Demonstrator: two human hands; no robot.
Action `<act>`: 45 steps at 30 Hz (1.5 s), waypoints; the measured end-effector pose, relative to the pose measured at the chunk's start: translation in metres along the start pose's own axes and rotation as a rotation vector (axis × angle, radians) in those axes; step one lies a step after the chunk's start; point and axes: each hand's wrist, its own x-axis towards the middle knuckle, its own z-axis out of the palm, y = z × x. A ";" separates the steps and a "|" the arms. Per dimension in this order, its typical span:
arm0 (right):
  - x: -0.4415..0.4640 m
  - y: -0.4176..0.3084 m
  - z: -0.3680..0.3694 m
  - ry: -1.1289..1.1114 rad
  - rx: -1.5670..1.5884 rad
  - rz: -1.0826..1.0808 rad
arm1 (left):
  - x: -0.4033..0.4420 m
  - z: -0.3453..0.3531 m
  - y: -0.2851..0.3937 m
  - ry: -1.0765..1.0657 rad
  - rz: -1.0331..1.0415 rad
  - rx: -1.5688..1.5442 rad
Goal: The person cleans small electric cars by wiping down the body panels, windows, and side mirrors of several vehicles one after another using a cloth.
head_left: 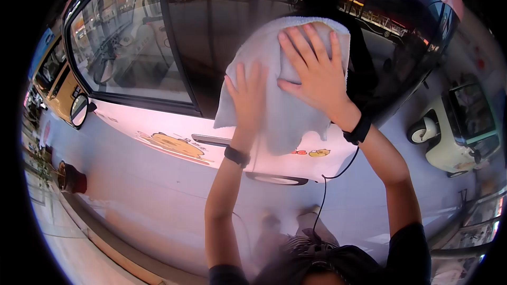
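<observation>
the pale floor [153, 200] is carrying the pink car [124, 122] in front of you; a potted plant [73, 178] is standing to your left, and a small pale vehicle [455, 149] is standing to your right.

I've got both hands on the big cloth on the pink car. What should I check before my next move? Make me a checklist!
1. Right hand flat on the large pale grey cloth, fingers spread: ok.
2. Left hand pressing firmly: cannot tell, it is blurred.
3. Cloth against the dark side window of the small pink car: ok.
4. Cloth edges straight: not ok, the bottom edge is uneven.
5. Thin black cord well away from your arms: not ok, it runs up close to your right wrist.
6. Glass under the cloth clean: cannot tell, the cloth hides it.
</observation>
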 end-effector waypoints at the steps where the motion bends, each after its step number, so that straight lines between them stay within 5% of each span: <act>1: -0.008 -0.008 0.006 -0.027 -0.006 -0.012 | -0.015 0.006 -0.002 0.006 -0.016 0.014; 10: -0.097 -0.069 0.063 -0.259 0.002 -0.191 | -0.162 0.019 -0.006 -0.319 -0.245 -0.210; 17: -0.154 -0.127 0.108 -0.379 0.136 -0.262 | -0.235 0.006 -0.011 -0.322 -0.361 -0.126; 20: -0.158 -0.157 0.122 -0.409 0.289 -0.286 | -0.234 -0.023 -0.037 -0.502 -0.669 0.054; 23: -0.161 -0.196 0.153 -0.527 0.239 -0.345 | -0.251 -0.033 -0.069 -0.456 -0.540 0.086; 26: -0.155 -0.233 0.181 -0.604 0.201 -0.390 | -0.246 -0.042 -0.092 -0.602 -0.637 0.207; 32: -0.094 -0.265 0.179 -0.377 0.160 -0.513 | -0.255 -0.032 -0.115 -0.445 -0.771 0.244; 35: -0.096 -0.264 0.182 -0.338 0.107 -0.546 | -0.176 -0.072 -0.079 -0.758 -1.028 0.057; 38: -0.125 -0.254 0.187 -0.418 0.312 -0.430 | -0.232 -0.031 -0.072 -0.766 -0.839 0.269; 39: -0.135 -0.242 0.185 -0.264 -0.086 -0.572 | -0.235 -0.022 -0.059 -0.623 -0.811 0.095; 40: -0.148 -0.230 0.184 -0.258 -0.131 -0.600 | -0.250 -0.004 -0.044 -0.299 -0.635 0.132; 45: -0.184 -0.146 0.127 -0.414 0.277 -0.561 | -0.255 0.016 0.048 -0.326 -0.817 -0.142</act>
